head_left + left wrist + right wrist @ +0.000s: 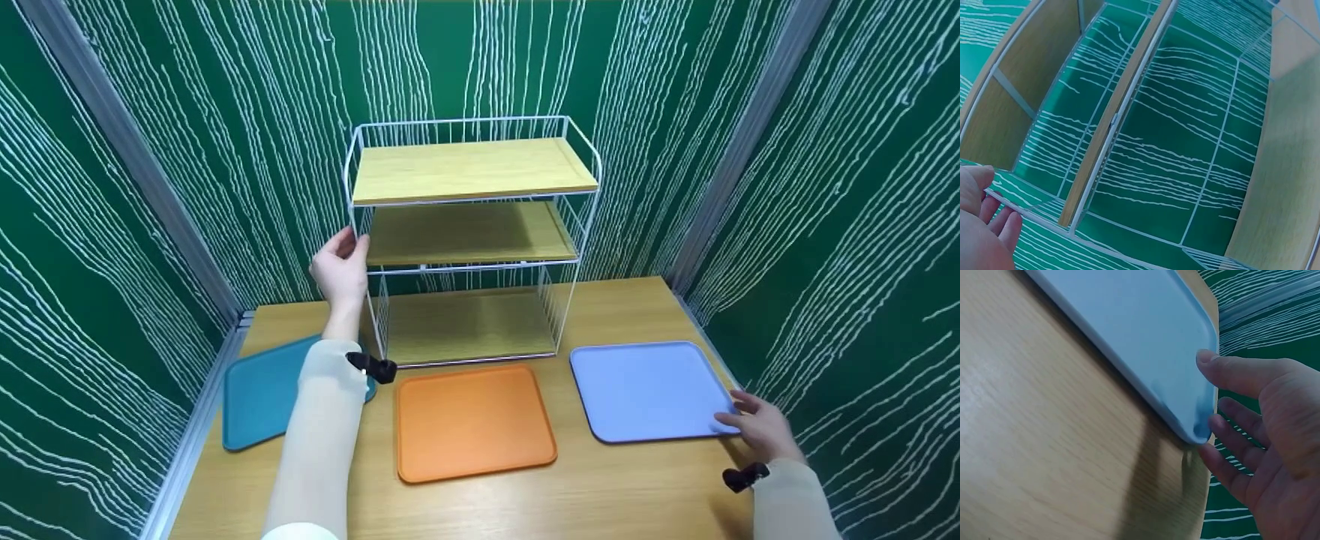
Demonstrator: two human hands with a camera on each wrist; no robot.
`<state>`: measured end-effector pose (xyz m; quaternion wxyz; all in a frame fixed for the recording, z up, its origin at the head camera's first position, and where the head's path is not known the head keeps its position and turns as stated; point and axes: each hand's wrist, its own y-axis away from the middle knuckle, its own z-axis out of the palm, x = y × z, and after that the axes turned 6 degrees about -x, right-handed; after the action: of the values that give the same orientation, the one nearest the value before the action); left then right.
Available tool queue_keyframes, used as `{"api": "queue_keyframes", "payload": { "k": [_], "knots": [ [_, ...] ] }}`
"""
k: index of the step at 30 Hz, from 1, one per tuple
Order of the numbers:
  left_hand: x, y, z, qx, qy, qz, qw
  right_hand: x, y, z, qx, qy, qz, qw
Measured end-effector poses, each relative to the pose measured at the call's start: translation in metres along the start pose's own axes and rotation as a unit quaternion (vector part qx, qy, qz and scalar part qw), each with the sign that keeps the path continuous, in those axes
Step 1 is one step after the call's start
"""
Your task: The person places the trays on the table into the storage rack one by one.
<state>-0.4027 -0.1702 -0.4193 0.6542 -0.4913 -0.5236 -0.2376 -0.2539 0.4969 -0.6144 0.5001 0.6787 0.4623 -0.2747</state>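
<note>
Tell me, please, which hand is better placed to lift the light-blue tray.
Probably the right hand, at a corner of the light-blue tray; the left hand grips the three-tier rack.

orange tray [476, 424] flat on wooden tabletop [630, 487] | teal tray [262, 397] to its left, partly hidden | green walls [446, 45] with wavy white lines | grey metal posts [747, 142] in corners

Small enclosed booth, reads as a lab-type test station.
Green, white-streaked panels [442, 45] wall it in at 9, 12 and 3 o'clock; metal corner posts [742, 150] at 10 and 2. Wooden table [420, 511] spans the space between. Wire rack [472, 169] at 12, plain trays [476, 424] spaced at 8, 6 and 4.
</note>
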Motion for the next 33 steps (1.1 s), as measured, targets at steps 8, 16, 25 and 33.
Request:
{"api": "queue_keyframes", "payload": {
  "k": [8, 16, 25, 33],
  "knots": [
    [-0.002, -0.003, 0.000, 0.004, -0.013, -0.004, 0.9999, 0.013, 0.002, 0.007, 0.041, 0.010, -0.002, 0.999],
    [-0.010, -0.008, -0.005, 0.001, 0.004, -0.015, 0.9999, 0.023, 0.001, 0.021, 0.079, 0.005, 0.021, 0.997],
    [-0.014, -0.012, -0.013, -0.006, 0.017, -0.032, 0.9993, 0.055, -0.034, 0.017, 0.126, -0.031, 0.027, 0.991],
    [-0.010, -0.013, -0.011, -0.005, -0.011, -0.029, 0.9995, 0.053, -0.039, 0.018, 0.166, -0.053, 0.066, 0.982]
  ]
}}
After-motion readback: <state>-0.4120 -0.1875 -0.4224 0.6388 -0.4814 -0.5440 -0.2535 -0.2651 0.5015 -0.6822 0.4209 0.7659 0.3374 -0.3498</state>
